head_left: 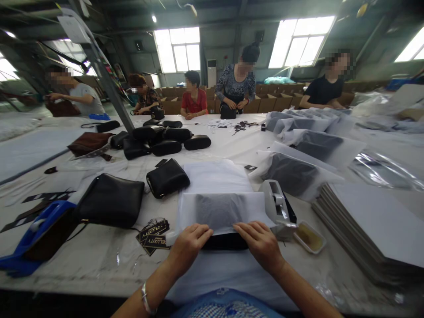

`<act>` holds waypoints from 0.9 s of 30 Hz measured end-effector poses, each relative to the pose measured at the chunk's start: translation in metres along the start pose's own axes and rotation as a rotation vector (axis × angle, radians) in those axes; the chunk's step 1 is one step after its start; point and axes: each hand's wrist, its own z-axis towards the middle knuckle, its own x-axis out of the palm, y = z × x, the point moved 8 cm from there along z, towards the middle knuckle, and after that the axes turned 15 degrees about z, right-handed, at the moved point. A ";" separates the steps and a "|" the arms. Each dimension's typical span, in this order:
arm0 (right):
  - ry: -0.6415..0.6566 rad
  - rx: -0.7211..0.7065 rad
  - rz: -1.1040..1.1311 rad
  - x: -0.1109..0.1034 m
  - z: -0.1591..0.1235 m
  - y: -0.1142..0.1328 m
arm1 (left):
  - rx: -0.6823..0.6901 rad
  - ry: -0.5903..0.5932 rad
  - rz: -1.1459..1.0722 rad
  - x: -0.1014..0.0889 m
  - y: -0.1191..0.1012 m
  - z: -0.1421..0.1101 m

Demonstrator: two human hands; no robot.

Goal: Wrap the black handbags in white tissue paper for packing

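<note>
The left hand (190, 245) and right hand (264, 245) pinch white tissue paper (254, 205) that covers all but the near side of a black bag (227, 242) on the table (99, 267), between paper-covered bags (291, 172) and bare handbags (112, 201).

On my left, a big black bag (111, 201) sits on the desk (99, 265) beside a blue tape holder (16, 260). Black and gold tags (154, 234) lie near it. Farther back I see a pile of black bags (198, 142), a brown bag (86, 144) and a gray pole (104, 73). On my right are a little tray (309, 237) with something yellow-brown in it, and a tall stack of white boards (380, 225). Across from me, a person in a red top (194, 102) leans on the desk. Brown boxes (265, 105) and bright windows (179, 49) are behind.
</note>
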 end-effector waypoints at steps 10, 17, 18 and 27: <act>0.031 -0.031 0.103 0.007 -0.016 0.001 | -0.048 0.005 -0.096 -0.012 -0.008 0.020; 0.083 0.015 0.195 -0.002 -0.032 0.010 | 0.045 0.097 -0.007 0.020 -0.032 0.010; 0.095 0.037 0.230 -0.004 -0.037 0.013 | 0.048 0.102 0.002 0.022 -0.034 0.006; 0.393 0.159 0.440 0.019 -0.077 0.048 | 0.027 0.088 -0.003 0.024 -0.037 -0.003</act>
